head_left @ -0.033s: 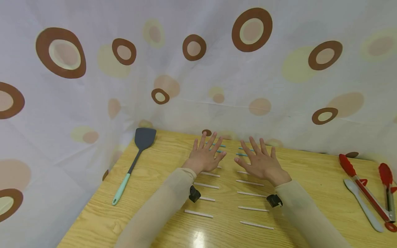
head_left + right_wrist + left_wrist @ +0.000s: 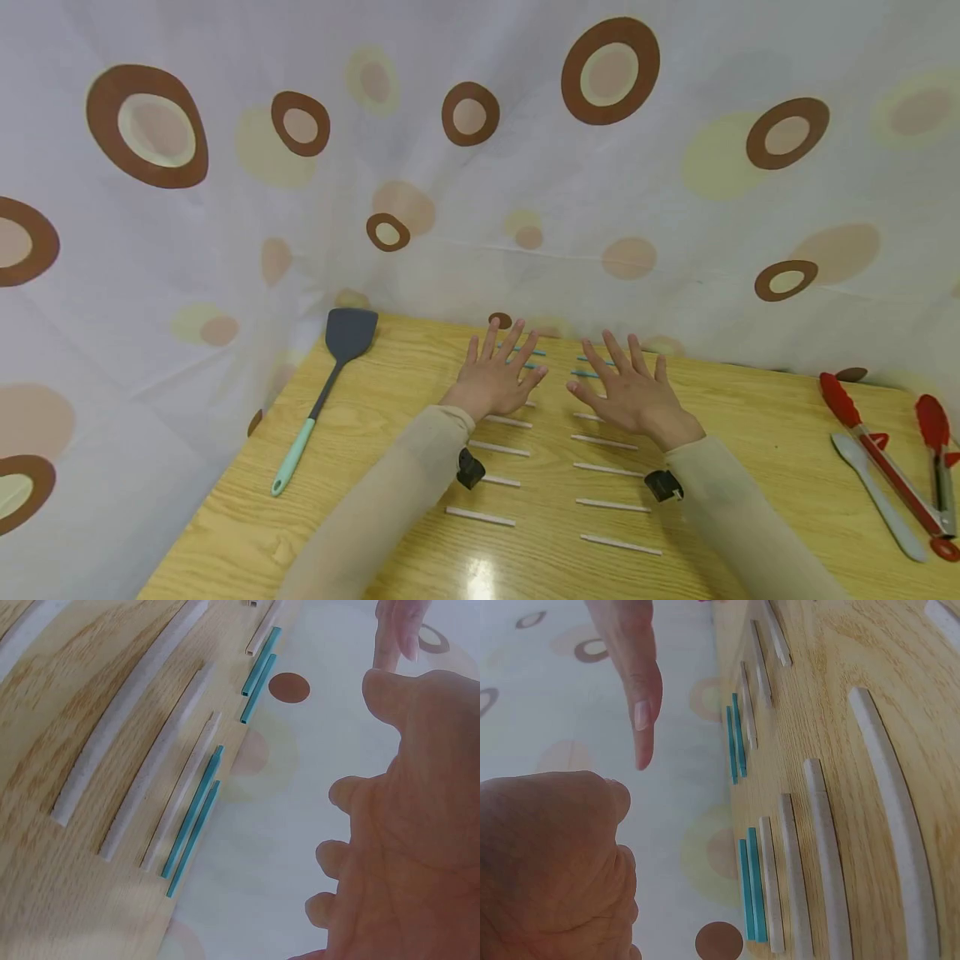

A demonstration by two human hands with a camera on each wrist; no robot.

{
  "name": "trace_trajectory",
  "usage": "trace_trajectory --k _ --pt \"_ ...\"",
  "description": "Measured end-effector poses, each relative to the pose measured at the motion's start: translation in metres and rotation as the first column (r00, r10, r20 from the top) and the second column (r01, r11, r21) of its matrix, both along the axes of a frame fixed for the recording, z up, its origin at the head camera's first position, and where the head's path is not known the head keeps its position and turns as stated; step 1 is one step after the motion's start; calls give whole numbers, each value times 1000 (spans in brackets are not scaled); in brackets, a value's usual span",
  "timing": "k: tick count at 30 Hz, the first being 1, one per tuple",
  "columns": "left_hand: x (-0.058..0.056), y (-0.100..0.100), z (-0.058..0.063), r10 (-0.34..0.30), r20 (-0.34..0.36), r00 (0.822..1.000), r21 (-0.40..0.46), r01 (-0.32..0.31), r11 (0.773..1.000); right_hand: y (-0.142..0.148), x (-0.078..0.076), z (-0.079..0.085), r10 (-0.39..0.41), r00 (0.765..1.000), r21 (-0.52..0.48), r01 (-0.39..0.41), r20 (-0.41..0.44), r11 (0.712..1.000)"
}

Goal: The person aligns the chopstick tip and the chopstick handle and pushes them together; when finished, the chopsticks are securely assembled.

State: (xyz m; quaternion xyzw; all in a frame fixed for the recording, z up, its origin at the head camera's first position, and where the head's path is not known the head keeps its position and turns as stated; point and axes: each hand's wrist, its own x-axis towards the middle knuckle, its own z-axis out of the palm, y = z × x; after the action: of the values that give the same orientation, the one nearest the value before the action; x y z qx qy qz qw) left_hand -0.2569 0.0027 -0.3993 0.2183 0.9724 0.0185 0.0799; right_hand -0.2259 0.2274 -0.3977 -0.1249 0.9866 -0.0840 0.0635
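Note:
My left hand [image 2: 495, 383] is held over the far end of a row of sticks, palm down and fingers spread. Beside it, my right hand [image 2: 633, 396] hovers over a second row in the same way, with a gap between the two thumbs. Neither hand grips anything. Each row has several whitish sticks, such as a left one [image 2: 480, 517] and a right one [image 2: 621, 545], with teal sticks [image 2: 587, 373] at the far end. In both wrist views, the teal sticks [image 2: 752, 885] lie on the table below hand level. My hands partly hide the far sticks in the head view.
A dark turner [image 2: 351, 333] with a mint handle lies at the left of the wooden table [image 2: 420, 358]. On the right are red-tipped tongs [image 2: 892, 475], a second pair of tongs [image 2: 933, 425] and a pale grey utensil [image 2: 877, 492]. Patterned cloth [image 2: 525, 200] hangs behind.

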Motion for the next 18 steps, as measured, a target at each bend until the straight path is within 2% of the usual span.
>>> trace_trajectory --k 14,18 --pt "2 -6 12 -5 -7 1000 -4 4 1000 -1 -4 8 14 999 13 -13 -42 1000" --pt "2 -10 10 -12 -9 1000 13 12 1000 -2 -2 9 36 999 4 -36 -41 999"
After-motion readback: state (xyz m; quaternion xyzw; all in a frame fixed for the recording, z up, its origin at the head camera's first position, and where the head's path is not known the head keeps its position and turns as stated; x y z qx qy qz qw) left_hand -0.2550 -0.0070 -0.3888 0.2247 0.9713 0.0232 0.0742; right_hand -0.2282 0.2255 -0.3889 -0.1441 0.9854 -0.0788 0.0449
